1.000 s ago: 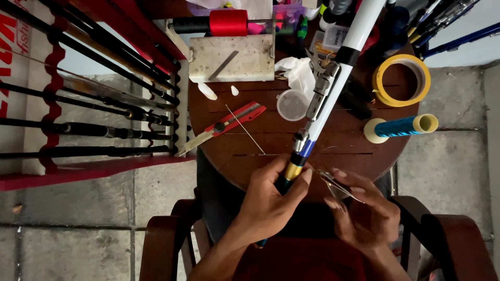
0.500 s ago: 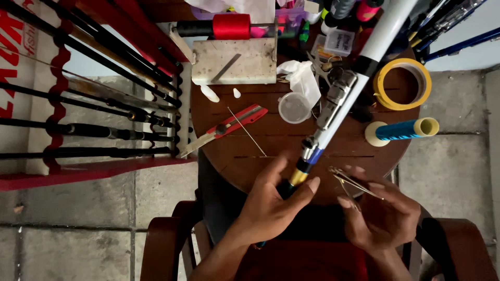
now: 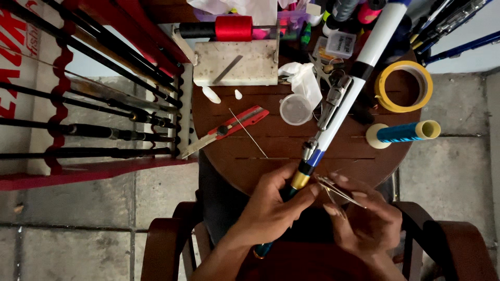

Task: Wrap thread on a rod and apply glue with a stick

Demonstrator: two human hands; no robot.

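Note:
My left hand (image 3: 273, 208) grips a fishing rod (image 3: 348, 99) near its gold and blue band, at the near edge of the round wooden table (image 3: 271, 161). The rod's white handle runs up and to the right across the table. My right hand (image 3: 364, 218) holds a small thin metal piece (image 3: 336, 190), perhaps a wire guide, just right of the rod. The two hands are almost touching.
A red box cutter (image 3: 229, 129) and a thin wire (image 3: 248, 133) lie left of centre. A clear cup (image 3: 295, 109), a yellow tape roll (image 3: 403, 86), a blue thread spool (image 3: 403, 132), a red thread spool (image 3: 233, 28) on a white block. A red rack of rods (image 3: 94, 114) stands left.
The rod has swung a little so its far end points more to the right. My right hand has shifted slightly right and down with the metal piece.

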